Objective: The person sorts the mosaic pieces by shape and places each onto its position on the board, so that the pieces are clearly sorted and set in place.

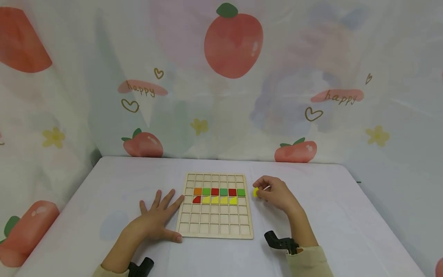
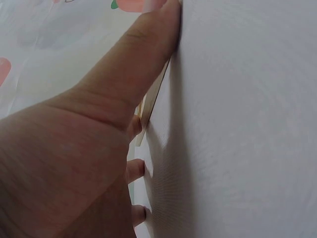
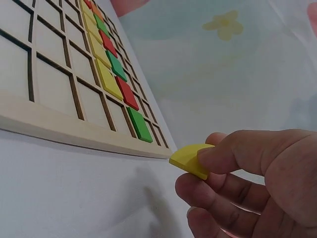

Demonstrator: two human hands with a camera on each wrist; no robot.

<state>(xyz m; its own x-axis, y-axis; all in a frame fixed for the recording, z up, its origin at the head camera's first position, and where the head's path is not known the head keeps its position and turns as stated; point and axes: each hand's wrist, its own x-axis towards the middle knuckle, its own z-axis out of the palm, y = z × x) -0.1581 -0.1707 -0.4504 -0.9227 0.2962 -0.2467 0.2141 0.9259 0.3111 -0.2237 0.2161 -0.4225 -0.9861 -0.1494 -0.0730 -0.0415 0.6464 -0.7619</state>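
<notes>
A pale wooden grid board lies on the table, with one row of orange, green and red square tiles. In the row below sit a red rounded piece and several yellow rounded pieces. My left hand is spread flat, its thumb and index finger at the board's left edge. Just off the board's right side, my right hand pinches a yellow quarter-round tile between thumb and fingers. The right wrist view shows its curved edge facing the board, near the green end tile.
A white cloth covers the table. Behind it hangs a curtain printed with fruit, hearts and flowers. Black wrist mounts sit on both forearms, close over the tabletop.
</notes>
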